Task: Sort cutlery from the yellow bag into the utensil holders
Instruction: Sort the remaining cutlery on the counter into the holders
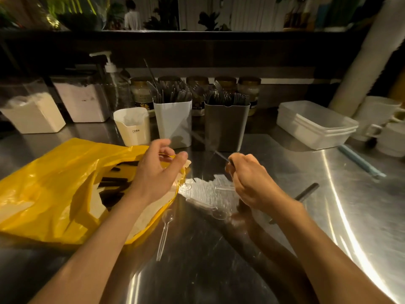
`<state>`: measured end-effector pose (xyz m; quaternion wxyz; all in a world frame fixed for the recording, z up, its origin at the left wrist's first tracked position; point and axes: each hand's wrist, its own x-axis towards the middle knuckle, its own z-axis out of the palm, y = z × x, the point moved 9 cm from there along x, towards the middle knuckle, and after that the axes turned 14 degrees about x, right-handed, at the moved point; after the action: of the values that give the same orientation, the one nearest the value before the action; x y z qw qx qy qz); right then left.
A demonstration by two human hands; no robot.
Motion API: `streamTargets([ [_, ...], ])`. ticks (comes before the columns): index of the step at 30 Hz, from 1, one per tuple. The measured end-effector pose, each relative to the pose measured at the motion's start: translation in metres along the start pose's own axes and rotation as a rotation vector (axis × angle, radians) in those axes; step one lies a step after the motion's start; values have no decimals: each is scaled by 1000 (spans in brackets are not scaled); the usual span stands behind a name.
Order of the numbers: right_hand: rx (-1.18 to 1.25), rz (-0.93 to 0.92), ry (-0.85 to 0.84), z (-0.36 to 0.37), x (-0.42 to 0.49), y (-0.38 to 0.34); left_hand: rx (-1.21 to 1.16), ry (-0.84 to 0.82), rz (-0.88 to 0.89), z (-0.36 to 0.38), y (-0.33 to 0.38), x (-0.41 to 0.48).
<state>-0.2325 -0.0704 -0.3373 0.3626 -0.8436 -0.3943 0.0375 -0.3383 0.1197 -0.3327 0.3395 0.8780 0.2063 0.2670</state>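
Right hand [247,178] is fisted round a thin dark utensil [221,155]. The piece is motion-blurred, so I can't tell knife from fork. Its free end runs out toward 10 o'clock from the fist, low over the surface [208,270].

Key relation: from that hand, the grey holder [226,126], which has fork tines showing, sits at about 11 to 12 o'clock. The white holder [173,123], full of dark handles, sits at about 10 o'clock. The utensil's axis points at the gap between them, nearer the white one's base than either mouth. My read: the tip has to lift and the piece go near upright before it drops in. The right hand is the nearer one for both holders.

Left hand [157,170] is wide, fingers loosely spread over the mouth of the yellow bag [54,189] at 9 o'clock. I can't tell if it touches the rim.

The cream holder [132,126] is at 10 o'clock from the left hand. A clear spoon [165,229] lies loose between the forearms, bowl toward 12. Other clear ones lie near the right wrist, and a dark piece [306,190] at 3 o'clock. Plenty left to sort.
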Motion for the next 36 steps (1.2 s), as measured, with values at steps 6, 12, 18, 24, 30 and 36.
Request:
streamTargets([
  [6,87,-165,-68,43,-12,-56,-390,-279,47,49,38,-23],
  [12,263,-131,-331,47,-18,-53,-652,-182,-84,35,35,-18],
  [18,-182,280,-309,-48,-29,41,-928,56,-248,-1,11,-4],
  [24,-332,532,-289,-48,-33,100,-947,73,-250,-6,0,2],
  [30,-261,501,-232,-36,-24,101,-855,59,-203,-5,-3,3],
  [36,-115,350,-189,-34,-14,78,-749,-15,-142,5,10,-3],
])
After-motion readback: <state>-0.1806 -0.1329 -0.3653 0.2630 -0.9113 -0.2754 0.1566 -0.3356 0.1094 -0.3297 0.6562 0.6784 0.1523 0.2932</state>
